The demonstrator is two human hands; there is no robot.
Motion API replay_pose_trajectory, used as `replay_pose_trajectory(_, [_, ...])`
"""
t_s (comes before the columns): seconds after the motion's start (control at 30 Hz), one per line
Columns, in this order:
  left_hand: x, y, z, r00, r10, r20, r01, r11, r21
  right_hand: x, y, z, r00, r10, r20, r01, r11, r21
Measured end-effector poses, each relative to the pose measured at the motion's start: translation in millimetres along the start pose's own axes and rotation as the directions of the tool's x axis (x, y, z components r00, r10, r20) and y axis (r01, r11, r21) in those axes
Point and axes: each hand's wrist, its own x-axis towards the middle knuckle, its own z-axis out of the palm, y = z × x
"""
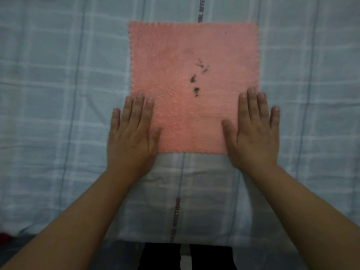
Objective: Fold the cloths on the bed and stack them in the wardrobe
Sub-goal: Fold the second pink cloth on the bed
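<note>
Pale blue-grey checked sheet covers the bed (58, 94), w/ a printed text strip (176, 217) running from the near edge toward the far edge. A pink cloth (185, 55) lies spread flat & unfolded approx. mid-bed, its near hem parallel to the bed's near edge. Left grip (134, 137) & right grip (255, 133), both bare hands w/ fingers (139, 106) straight & thumbs pointing inward, lie palm-down on the cloth's near-left & near-right corners, clasping nothing; dark stains (195, 82) mark the cloth right of ctr, just beyond the two grips.
</note>
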Motion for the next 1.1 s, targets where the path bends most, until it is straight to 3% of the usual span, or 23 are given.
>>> replay_pose_trajectory(0.27, [-3,-6,-3,1.000,0.008,-0.009,-0.008,0.999,-0.043,2,-6,-8,0.998,0.036,0.059,-0.036,0.999,-0.002])
replay_pose_trajectory(0.37, [-3,-7,-10,1.000,0.004,-0.030,-0.009,0.980,-0.197,4,-13,-16,0.998,0.049,0.027,-0.050,0.997,0.064])
replay_pose_trajectory(0.5, [-4,-8,-24,0.969,0.221,-0.111,-0.243,0.937,-0.250,-12,-8,-20,0.996,-0.087,-0.017,0.088,0.976,0.197])
replay_pose_trajectory(0.6, [-8,-15,-29,0.926,0.373,-0.061,-0.377,0.900,-0.218,-30,10,-16,0.983,-0.182,0.019,0.173,0.960,0.218])
replay_pose_trajectory(0.87, [-6,-32,-32,0.894,0.439,0.087,-0.399,0.870,-0.289,-45,37,-14,0.946,-0.324,-0.024,0.316,0.901,0.296])
replay_pose_trajectory(1.1, [-3,-31,-34,0.864,0.503,0.032,-0.479,0.838,-0.260,-37,40,-12,0.931,-0.331,-0.153,0.363,0.872,0.327])
